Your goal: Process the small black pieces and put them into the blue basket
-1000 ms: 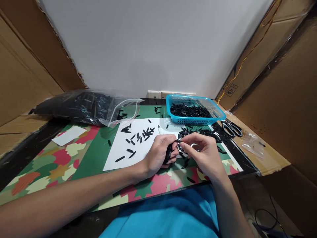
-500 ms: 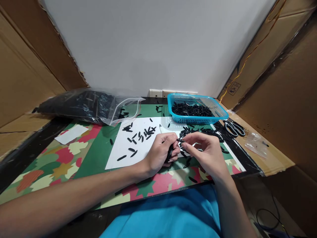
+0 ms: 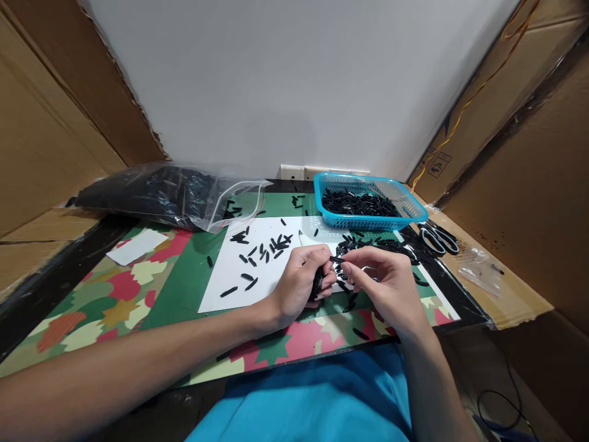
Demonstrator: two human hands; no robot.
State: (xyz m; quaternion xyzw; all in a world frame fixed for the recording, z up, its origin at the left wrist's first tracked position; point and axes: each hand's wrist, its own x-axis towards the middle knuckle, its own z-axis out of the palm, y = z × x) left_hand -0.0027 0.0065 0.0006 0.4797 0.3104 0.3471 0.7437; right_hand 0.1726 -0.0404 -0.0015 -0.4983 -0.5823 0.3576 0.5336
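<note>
Left hand (image 3: 301,283) gripping black pieces (image 3: 316,283), mostly hidden, right hand (image 3: 384,285) pinching one

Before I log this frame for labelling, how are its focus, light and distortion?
Head view: sharp at the hands, left hand and right hand; soft even light, faint shadows; glare on the plastic bag; wide-angle bending of the cardboard walls at the edges.

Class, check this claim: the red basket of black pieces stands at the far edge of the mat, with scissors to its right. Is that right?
Not quite. The head view shows the basket is blue, not red. It holds black pieces at the mat's far edge, scissors to its right.
</note>
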